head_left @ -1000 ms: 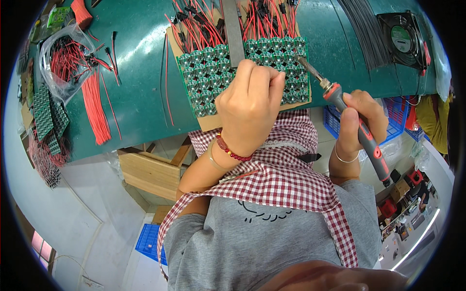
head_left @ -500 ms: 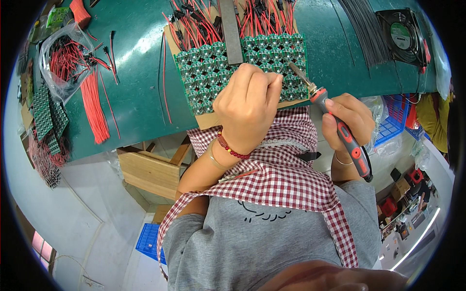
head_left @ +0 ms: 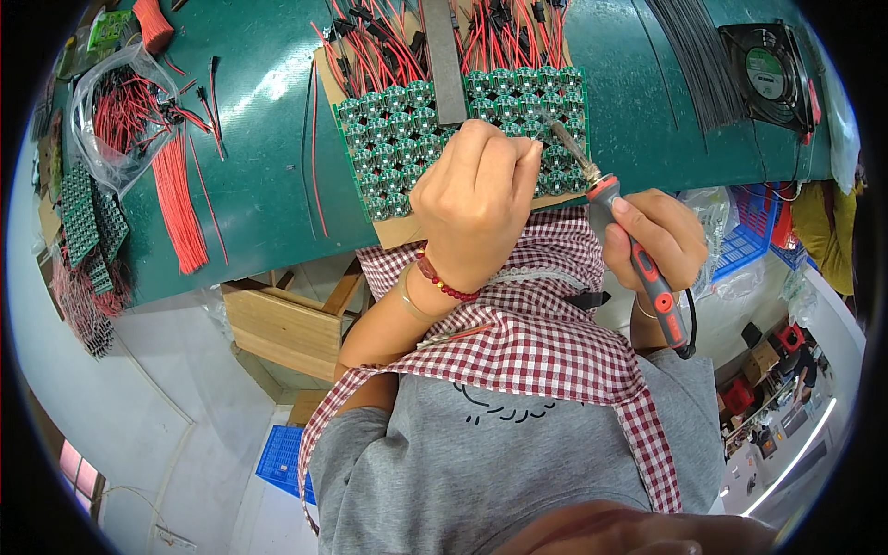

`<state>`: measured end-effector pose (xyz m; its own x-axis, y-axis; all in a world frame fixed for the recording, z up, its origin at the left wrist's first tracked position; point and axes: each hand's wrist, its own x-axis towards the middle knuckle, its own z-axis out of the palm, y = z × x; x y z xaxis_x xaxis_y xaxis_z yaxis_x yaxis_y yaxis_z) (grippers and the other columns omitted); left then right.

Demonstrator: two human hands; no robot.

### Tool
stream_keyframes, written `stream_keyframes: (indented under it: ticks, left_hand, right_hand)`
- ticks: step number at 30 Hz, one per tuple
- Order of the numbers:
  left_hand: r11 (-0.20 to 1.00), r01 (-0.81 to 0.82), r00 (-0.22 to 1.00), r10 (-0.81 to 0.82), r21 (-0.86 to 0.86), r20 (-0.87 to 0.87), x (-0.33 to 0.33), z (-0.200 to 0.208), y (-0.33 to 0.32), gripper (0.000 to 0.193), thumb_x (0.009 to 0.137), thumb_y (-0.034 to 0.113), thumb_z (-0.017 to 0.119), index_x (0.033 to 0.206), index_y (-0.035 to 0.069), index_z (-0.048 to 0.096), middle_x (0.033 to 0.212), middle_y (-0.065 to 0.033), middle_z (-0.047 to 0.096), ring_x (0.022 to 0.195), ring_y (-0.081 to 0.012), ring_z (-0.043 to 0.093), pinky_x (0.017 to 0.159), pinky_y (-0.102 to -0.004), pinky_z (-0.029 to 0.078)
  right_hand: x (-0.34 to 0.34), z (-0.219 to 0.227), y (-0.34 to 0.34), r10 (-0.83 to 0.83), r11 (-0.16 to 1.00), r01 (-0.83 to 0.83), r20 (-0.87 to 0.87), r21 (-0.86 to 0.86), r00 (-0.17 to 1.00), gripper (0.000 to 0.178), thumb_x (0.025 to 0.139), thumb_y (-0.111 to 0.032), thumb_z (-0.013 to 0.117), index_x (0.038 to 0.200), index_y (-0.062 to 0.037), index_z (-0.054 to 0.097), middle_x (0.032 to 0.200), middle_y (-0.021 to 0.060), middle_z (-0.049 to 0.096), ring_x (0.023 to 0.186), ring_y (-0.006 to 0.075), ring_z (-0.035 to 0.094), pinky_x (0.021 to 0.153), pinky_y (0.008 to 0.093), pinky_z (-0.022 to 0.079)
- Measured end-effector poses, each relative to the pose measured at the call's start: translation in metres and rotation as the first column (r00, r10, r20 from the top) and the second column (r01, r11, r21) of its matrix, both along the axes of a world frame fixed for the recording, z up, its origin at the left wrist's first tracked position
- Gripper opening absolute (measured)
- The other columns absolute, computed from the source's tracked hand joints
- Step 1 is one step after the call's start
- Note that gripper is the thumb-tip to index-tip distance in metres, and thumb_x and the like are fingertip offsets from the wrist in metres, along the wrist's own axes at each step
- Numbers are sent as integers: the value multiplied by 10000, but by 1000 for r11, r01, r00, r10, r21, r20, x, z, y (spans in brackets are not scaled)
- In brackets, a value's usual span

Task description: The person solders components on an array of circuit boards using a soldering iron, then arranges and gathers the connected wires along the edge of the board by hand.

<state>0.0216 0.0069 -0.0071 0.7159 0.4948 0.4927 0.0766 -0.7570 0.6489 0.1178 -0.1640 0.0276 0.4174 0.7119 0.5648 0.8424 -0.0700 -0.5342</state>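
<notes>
The tabletop (head_left: pixel 254 157) looks glossy, the soldering iron's handle (head_left: pixel 663 301) matt plastic, the bar (head_left: pixel 446 79) dull metal, the apron (head_left: pixel 555 356) cloth.

At twelve o'clock, rectangular green circuit boards (head_left: pixel 384 153) are fringed by thin red wires (head_left: pixel 375 63). At three, a pen-shaped soldering iron (head_left: pixel 660 301) is coloured grey and red. At six, a grey cloth shirt (head_left: pixel 518 453) is crossed by a burgundy-and-white gingham cloth apron (head_left: pixel 546 351).

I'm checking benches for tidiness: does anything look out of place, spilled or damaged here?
Nothing looks spilled or plainly damaged. Slightly untidy: a red wire lies loose on the green tabletop, left of the circuit boards and apart from the red wire bundle.
</notes>
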Motion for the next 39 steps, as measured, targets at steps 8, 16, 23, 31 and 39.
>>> stream_keyframes:
  ticks: [8, 16, 23, 31, 39]
  left_hand:
    - [1000, -6, 1000, 5, 24, 6, 2, -3, 1, 175, 733, 51, 760, 747, 62, 586, 736, -50, 531, 591, -209, 582, 484, -323, 452]
    - [1000, 5, 1000, -5, 17, -29, 2, 0, -2, 153, 742, 43, 756, 766, 44, 605, 745, -57, 533, 613, -217, 585, 502, -327, 462]
    - [998, -16, 999, 13, -65, -44, -10, 7, -4, 164, 771, 0, 720, 908, 18, 630, 824, -78, 528, 671, -240, 581, 549, -354, 469]
    - [997, 22, 998, -25, -68, -54, -8, 5, -3, 142, 781, 27, 722, 876, 43, 618, 800, -80, 503, 631, -241, 578, 518, -348, 467]
    - [1000, 8, 998, -10, -28, -56, -4, 5, -4, 132, 754, -14, 746, 828, 40, 651, 775, -67, 564, 607, -209, 601, 510, -319, 465]
  right_hand:
    - [3, 6, 2, 18, 999, -19, -17, -30, 1000, 229, 705, -7, 719, 931, 20, 696, 695, 109, 618, 548, 228, 623, 478, 292, 488]
    - [-2, 9, 5, -42, 998, 40, -32, -38, 999, 233, 717, -30, 734, 942, 20, 692, 709, 137, 650, 557, 245, 638, 486, 298, 505]
    - [-4, 9, -8, -67, 993, 69, -28, 94, 997, 185, 764, -29, 687, 919, 70, 662, 669, 155, 641, 522, 244, 620, 466, 307, 495]
    - [-2, 5, 3, -33, 998, 34, -17, 53, 999, 178, 751, -18, 685, 913, 55, 670, 661, 140, 635, 524, 243, 628, 468, 305, 498]
    - [0, 4, 6, -34, 999, 34, -8, 26, 999, 187, 734, -6, 689, 916, 37, 677, 662, 126, 630, 533, 231, 631, 475, 295, 500]
